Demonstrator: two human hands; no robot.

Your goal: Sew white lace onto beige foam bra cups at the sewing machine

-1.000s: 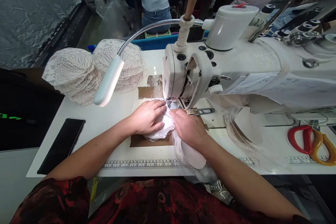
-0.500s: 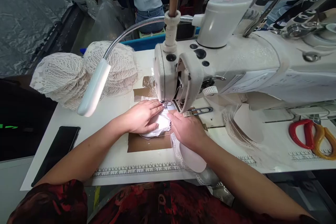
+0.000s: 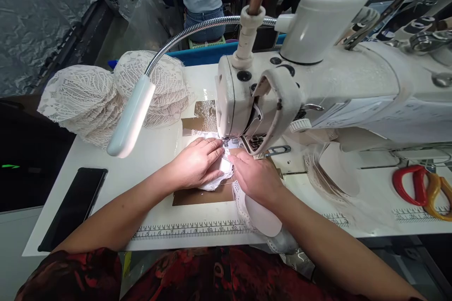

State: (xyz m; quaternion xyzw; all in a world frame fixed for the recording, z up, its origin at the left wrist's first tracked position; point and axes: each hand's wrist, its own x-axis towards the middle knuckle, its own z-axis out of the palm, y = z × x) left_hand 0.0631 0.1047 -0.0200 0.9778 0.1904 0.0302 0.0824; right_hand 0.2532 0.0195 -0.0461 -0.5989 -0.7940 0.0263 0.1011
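A white lace-trimmed cup piece (image 3: 221, 169) lies under the needle area of the white sewing machine (image 3: 318, 89). My left hand (image 3: 196, 162) lies flat on top of it, fingers stretched toward the presser foot. My right hand (image 3: 256, 174) presses the piece from the right, fingers curled on the lace edge beside the needle. A length of lace trim and a padded cup (image 3: 263, 218) hang from under my right wrist over the table's front edge.
Stacked lace cups (image 3: 102, 99) sit at the back left under a gooseneck lamp (image 3: 132, 115). A black phone (image 3: 74, 207) lies front left. Red and orange scissors (image 3: 422, 190) lie far right. More white pieces (image 3: 332, 174) lie right of the machine. Other people sit beyond.
Both hands stay on the piece at the needle. My head has shifted slightly, so the view moves; the fabric has crept a little under the presser foot.
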